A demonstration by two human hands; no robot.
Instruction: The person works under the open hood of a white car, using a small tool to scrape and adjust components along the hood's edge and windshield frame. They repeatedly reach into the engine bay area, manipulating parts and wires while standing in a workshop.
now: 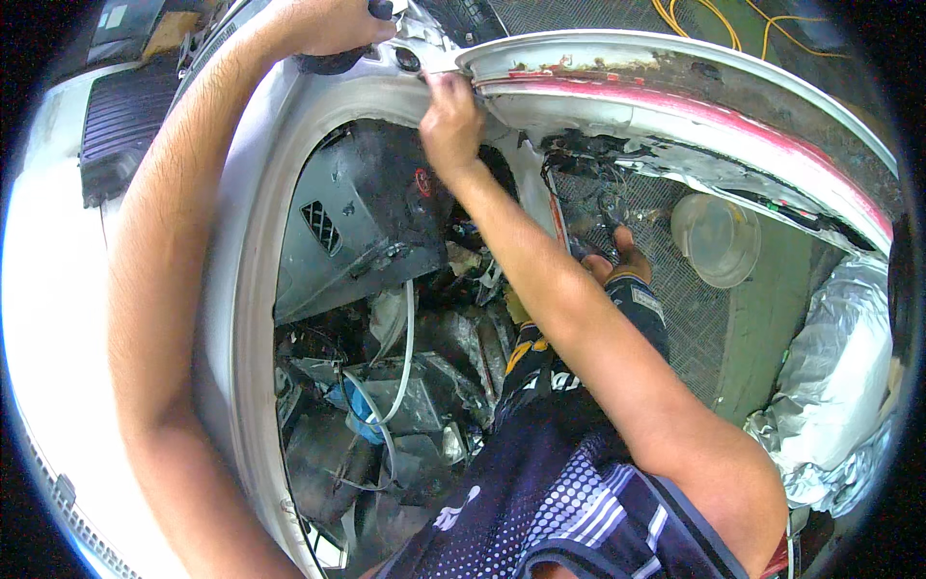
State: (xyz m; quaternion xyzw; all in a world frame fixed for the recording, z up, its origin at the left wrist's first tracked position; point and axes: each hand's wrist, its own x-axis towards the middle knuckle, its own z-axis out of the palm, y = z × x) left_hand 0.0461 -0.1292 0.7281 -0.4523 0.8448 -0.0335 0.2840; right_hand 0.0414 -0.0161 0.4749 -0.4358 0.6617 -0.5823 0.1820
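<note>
My left hand (333, 26) reaches to the top edge of the view, over the front of a white car body. Its fingers curl at a small dark piece that I cannot make out, partly cut off by the picture's edge. My right hand (451, 125) is closed at the upper corner of the bare door frame (265, 241), by the hinge end of an open car door (666, 101). What its fingertips pinch, if anything, is hidden and slightly blurred. Close by, a dark round hole (408, 60) shows in the white metal between my hands.
Inside the stripped car are a grey dashboard panel (367, 227), loose wires and a pale hose (408, 338). A round translucent tub (716, 241) stands on the floor mat near my feet. Crumpled silvery sheeting (834, 357) lies at right; a yellow cable (709, 31) lies beyond the door.
</note>
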